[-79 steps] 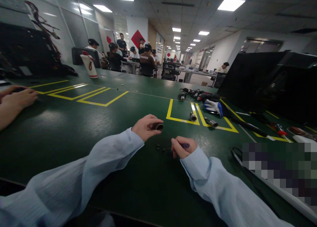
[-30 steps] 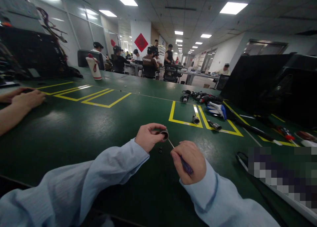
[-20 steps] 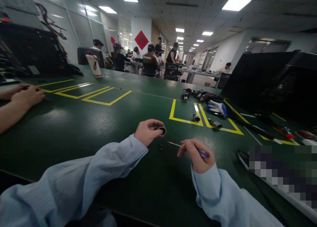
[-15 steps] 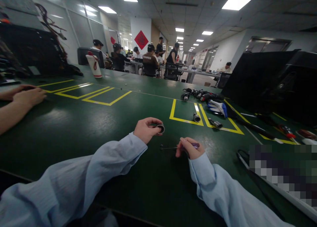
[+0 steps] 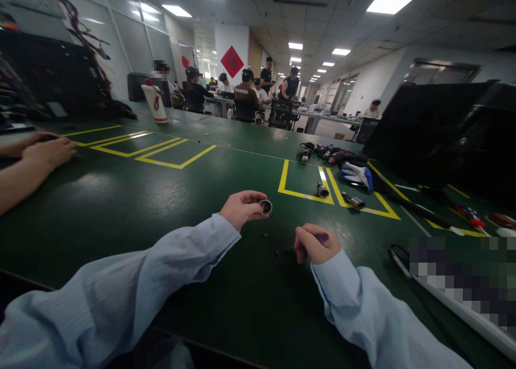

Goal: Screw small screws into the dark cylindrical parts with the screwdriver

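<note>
cup: white and red, upright on the green table, left of view
tape: yellow strips, laid in outlines on the table's left and right
glove: white and blue, lying near the right-hand tape
wires: bundled, hanging at upper left
poster: red diamond on a white pillar
people: several, seated and standing around desks at the back
chair: black, beside those desks
lights: bright panels in the ceiling

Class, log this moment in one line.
left hand: holds round metal part; right hand: holds purple-handled tool; small piece: on green table
</note>
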Tool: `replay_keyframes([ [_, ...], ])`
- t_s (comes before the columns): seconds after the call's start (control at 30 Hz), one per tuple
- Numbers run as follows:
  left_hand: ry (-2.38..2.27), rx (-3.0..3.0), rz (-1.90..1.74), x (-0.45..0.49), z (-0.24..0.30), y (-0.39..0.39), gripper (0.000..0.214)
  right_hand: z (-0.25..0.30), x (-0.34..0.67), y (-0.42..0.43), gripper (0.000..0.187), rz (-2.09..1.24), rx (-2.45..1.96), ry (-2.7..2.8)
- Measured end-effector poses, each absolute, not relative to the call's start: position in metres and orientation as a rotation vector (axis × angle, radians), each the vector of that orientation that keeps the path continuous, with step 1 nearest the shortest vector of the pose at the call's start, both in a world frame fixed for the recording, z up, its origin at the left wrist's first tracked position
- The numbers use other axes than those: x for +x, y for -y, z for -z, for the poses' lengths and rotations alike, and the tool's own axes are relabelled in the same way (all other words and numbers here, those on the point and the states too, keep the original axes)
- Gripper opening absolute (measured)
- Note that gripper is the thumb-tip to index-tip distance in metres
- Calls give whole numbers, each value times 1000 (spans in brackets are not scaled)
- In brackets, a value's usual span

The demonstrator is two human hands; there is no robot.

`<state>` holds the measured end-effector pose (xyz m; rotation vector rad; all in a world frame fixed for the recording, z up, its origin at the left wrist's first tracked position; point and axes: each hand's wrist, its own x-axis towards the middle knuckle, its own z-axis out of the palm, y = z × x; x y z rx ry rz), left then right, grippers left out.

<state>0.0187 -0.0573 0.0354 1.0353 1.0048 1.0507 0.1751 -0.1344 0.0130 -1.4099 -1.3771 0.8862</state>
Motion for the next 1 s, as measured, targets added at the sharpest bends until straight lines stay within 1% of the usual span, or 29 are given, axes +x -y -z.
replay_keyframes([
  [0.1, -987, 951, -1024, 20, -38, 59, 27, -16, 178, 136, 34, -863, -1446, 1412],
  [0.27, -961, 917, -999, 20, -39, 60, 27, -11, 177, 138, 35, -835, -1229, 1363],
  [0.4, -923, 947, -994, 19, -37, 60, 28, -16, 178, 145, 28, -594, -1053, 1365],
  [0.53, -888, 980, -999, 20, -34, 63, 30, -16, 174, 147, 23, -372, -1011, 1521],
  [0.77, -855, 1080, -1000, 21, -34, 70, 31, -7, 170, 141, 15, -230, -924, 1725],
  [1.0, -897, 1147, -1037, 22, -34, 72, 28, -14, 169, 145, 12, -98, -889, 1973],
])
